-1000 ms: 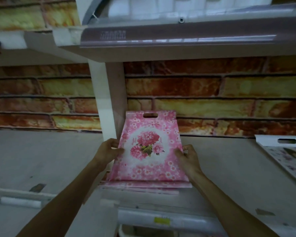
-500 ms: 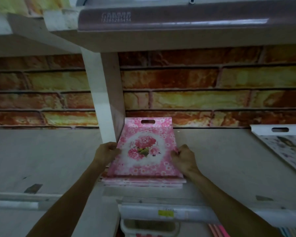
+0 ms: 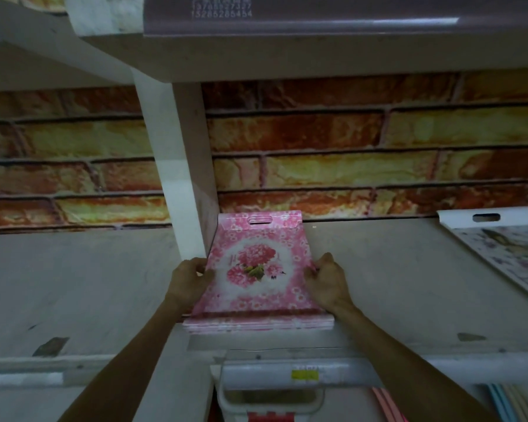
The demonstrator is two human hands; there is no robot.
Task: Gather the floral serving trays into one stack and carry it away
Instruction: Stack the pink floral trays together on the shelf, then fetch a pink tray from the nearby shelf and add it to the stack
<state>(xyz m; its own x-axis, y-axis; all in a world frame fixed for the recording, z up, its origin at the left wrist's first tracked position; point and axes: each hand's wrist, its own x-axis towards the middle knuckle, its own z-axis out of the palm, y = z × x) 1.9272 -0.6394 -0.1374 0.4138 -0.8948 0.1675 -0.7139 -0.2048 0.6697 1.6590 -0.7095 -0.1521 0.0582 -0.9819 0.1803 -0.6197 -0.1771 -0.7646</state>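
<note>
Both hands have slid back along the pink trays [image 3: 258, 269]; left hand [image 3: 188, 281] and right hand [image 3: 326, 281] grip the stack's sides on the shelf [image 3: 393, 284]. Gathering looks done; carrying away remains, I judge.

**Two bare forearms, nothing worn**

Only the forearms and the hands of the person are visible. Both arms are bare from the lower edge of the picture up to the wrist; no sleeve, no cuff and no glove covers them. The left hand [image 3: 189, 281] and the right hand [image 3: 328, 283] are also bare. On the wrists and fingers no watch, band or ring can be seen, but the light is dim and small details are difficult to see. The forearms look slim.
</note>
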